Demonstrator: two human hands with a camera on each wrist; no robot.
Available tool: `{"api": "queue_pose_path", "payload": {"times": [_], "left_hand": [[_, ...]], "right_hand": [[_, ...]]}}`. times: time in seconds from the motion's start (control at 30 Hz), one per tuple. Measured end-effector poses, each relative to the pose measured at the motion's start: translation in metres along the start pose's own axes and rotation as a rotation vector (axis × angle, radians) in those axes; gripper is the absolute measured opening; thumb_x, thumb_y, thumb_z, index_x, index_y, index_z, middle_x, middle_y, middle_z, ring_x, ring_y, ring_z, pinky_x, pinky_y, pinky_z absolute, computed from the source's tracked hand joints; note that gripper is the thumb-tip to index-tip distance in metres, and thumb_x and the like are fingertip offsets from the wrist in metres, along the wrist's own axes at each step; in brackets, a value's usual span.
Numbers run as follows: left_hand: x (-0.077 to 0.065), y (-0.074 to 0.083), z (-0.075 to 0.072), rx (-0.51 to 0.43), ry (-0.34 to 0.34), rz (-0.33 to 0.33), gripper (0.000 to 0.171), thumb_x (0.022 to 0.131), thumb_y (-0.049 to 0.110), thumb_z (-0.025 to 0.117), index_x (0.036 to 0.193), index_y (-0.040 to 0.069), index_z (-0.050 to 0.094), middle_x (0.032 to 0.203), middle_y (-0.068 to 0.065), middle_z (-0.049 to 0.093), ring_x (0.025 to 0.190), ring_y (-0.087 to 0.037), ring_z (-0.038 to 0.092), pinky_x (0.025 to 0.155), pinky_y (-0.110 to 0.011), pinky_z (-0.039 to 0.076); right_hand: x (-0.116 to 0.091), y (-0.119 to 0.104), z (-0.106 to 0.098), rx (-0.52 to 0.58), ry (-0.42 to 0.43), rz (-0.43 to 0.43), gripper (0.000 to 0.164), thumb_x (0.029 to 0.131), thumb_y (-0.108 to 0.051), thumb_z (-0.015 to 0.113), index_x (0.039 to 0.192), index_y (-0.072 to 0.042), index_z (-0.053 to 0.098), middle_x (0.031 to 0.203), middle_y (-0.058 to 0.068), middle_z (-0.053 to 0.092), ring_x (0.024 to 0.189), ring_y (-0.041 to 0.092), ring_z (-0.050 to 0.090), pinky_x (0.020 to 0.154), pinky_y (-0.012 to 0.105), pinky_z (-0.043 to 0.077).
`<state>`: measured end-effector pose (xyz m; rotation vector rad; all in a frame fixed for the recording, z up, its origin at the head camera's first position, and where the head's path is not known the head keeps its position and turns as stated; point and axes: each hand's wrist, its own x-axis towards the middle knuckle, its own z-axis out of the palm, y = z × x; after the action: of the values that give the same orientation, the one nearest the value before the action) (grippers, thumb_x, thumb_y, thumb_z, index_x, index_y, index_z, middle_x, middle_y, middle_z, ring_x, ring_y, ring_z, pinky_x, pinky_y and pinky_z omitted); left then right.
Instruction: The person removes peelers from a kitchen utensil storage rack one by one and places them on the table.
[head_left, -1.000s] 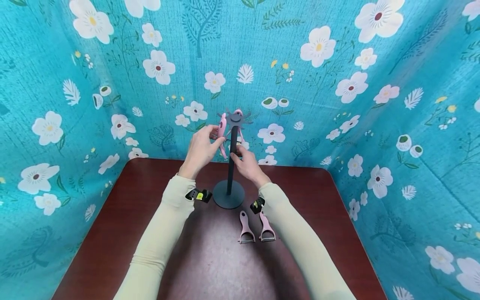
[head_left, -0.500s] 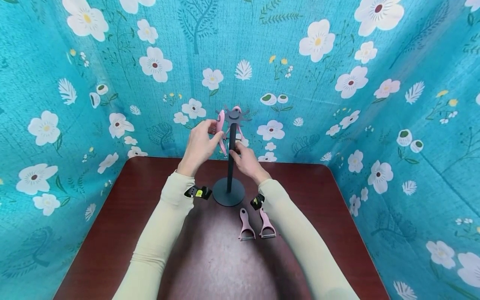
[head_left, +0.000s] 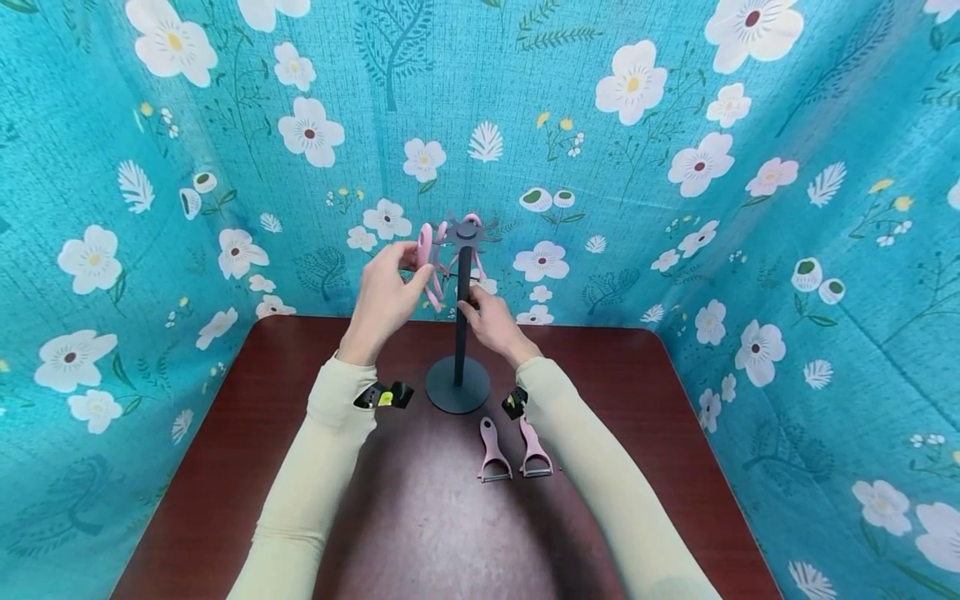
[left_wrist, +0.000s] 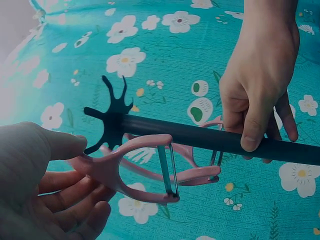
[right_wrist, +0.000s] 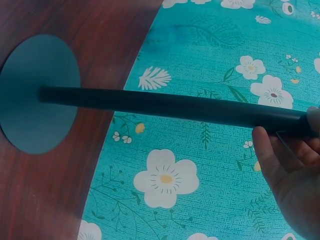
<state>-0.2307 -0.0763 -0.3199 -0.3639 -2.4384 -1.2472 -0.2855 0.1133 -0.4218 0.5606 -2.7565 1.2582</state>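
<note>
My left hand (head_left: pixel 386 287) pinches the handle of a pink peeler (left_wrist: pixel 107 172) between thumb and fingers. It holds this peeler upright, just left of the hooks of a black stand (head_left: pixel 467 235). Between the held peeler and the pole, another pink peeler (head_left: pixel 442 230) hangs at the hooks. A further pink peeler (head_left: pixel 480 262) hangs at the back, partly hidden by the pole. My right hand (head_left: pixel 495 321) grips the stand's pole (right_wrist: pixel 185 107) below the hooks, thumb on one side and fingers on the other.
Two pink peelers, one on the left (head_left: pixel 491 450) and one on the right (head_left: pixel 533 450), lie on the dark red table (head_left: pixel 615 392) in front of the stand's round base (head_left: pixel 457 396). My right sleeve partly covers the right one. A blue flowered cloth (head_left: pixel 600 167) surrounds the table.
My left hand has moved left, away from the hooks, with the peeler it holds. A hanging peeler now shows beside it. My right hand stays on the pole.
</note>
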Motion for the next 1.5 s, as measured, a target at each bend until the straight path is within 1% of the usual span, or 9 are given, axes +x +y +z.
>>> {"api": "queue_pose_path", "payload": {"times": [0.17, 0.4, 0.53, 0.7, 0.97, 1.1, 1.3, 1.4, 1.5], "left_hand": [[-0.019, -0.007, -0.002, -0.014, 0.014, -0.025, 0.038, 0.091, 0.024, 0.064, 0.120, 0.002, 0.058, 0.102, -0.008, 0.059, 0.096, -0.020, 0.058, 0.083, -0.036, 0.048], [-0.050, -0.026, 0.004, 0.008, -0.011, -0.047, 0.034, 0.087, 0.024, 0.069, 0.112, 0.002, 0.062, 0.095, -0.009, 0.061, 0.085, -0.021, 0.060, 0.075, -0.037, 0.052], [-0.067, -0.040, 0.013, 0.003, -0.042, -0.103, 0.034, 0.085, 0.027, 0.071, 0.109, 0.004, 0.063, 0.091, -0.007, 0.062, 0.081, -0.019, 0.061, 0.072, -0.034, 0.054], [-0.090, -0.059, 0.032, 0.005, -0.065, -0.183, 0.033, 0.084, 0.028, 0.072, 0.107, 0.006, 0.064, 0.089, -0.007, 0.063, 0.078, -0.018, 0.063, 0.068, -0.033, 0.054], [-0.125, -0.083, 0.069, 0.097, -0.142, -0.315, 0.031, 0.083, 0.028, 0.072, 0.104, 0.005, 0.065, 0.086, -0.005, 0.063, 0.073, -0.016, 0.061, 0.062, -0.031, 0.052], [-0.135, -0.094, 0.085, 0.162, -0.182, -0.377, 0.030, 0.082, 0.028, 0.071, 0.098, 0.005, 0.065, 0.078, -0.004, 0.061, 0.065, -0.017, 0.058, 0.057, -0.032, 0.049], [-0.145, -0.110, 0.106, 0.260, -0.220, -0.413, 0.027, 0.078, 0.028, 0.070, 0.089, 0.005, 0.063, 0.072, -0.006, 0.060, 0.063, -0.024, 0.058, 0.057, -0.038, 0.047], [-0.149, -0.116, 0.116, 0.271, -0.249, -0.446, 0.026, 0.078, 0.028, 0.071, 0.084, 0.004, 0.061, 0.072, -0.009, 0.060, 0.064, -0.027, 0.059, 0.057, -0.040, 0.048], [-0.153, -0.121, 0.128, 0.299, -0.282, -0.458, 0.027, 0.076, 0.028, 0.070, 0.083, 0.003, 0.061, 0.075, -0.013, 0.062, 0.069, -0.032, 0.061, 0.061, -0.043, 0.048]], "right_hand": [[-0.001, 0.000, 0.002, -0.013, -0.004, 0.012, 0.020, 0.101, -0.025, 0.045, 0.110, -0.009, 0.053, 0.097, 0.010, 0.063, 0.076, 0.020, 0.057, 0.066, 0.033, 0.046], [-0.003, 0.001, 0.002, -0.029, -0.002, -0.006, 0.018, 0.102, -0.025, 0.044, 0.106, -0.010, 0.053, 0.090, 0.005, 0.060, 0.071, 0.019, 0.053, 0.063, 0.033, 0.044], [-0.003, 0.001, 0.003, -0.029, -0.017, -0.001, 0.019, 0.102, -0.027, 0.043, 0.106, -0.011, 0.053, 0.093, 0.006, 0.060, 0.073, 0.019, 0.054, 0.065, 0.033, 0.045], [-0.002, 0.001, 0.003, -0.047, -0.025, -0.014, 0.021, 0.102, -0.029, 0.042, 0.107, -0.011, 0.052, 0.090, 0.006, 0.059, 0.072, 0.019, 0.053, 0.064, 0.033, 0.045], [-0.001, -0.001, 0.001, -0.058, -0.014, -0.046, 0.021, 0.102, -0.028, 0.042, 0.105, -0.010, 0.053, 0.082, 0.005, 0.056, 0.064, 0.020, 0.049, 0.060, 0.032, 0.041], [-0.001, -0.002, -0.001, -0.052, -0.018, -0.049, 0.022, 0.102, -0.028, 0.042, 0.105, -0.010, 0.053, 0.084, 0.009, 0.058, 0.063, 0.021, 0.049, 0.059, 0.033, 0.040], [-0.001, -0.001, -0.002, -0.025, -0.025, -0.037, 0.021, 0.102, -0.027, 0.042, 0.107, -0.009, 0.053, 0.094, 0.014, 0.061, 0.068, 0.021, 0.051, 0.062, 0.034, 0.042], [-0.001, 0.001, -0.002, -0.023, -0.024, -0.040, 0.021, 0.102, -0.027, 0.043, 0.107, -0.009, 0.053, 0.091, 0.011, 0.060, 0.069, 0.021, 0.051, 0.062, 0.034, 0.042], [0.000, 0.003, -0.002, -0.025, -0.019, -0.045, 0.021, 0.102, -0.027, 0.043, 0.106, -0.010, 0.053, 0.088, 0.007, 0.058, 0.068, 0.021, 0.051, 0.062, 0.034, 0.042]]}}
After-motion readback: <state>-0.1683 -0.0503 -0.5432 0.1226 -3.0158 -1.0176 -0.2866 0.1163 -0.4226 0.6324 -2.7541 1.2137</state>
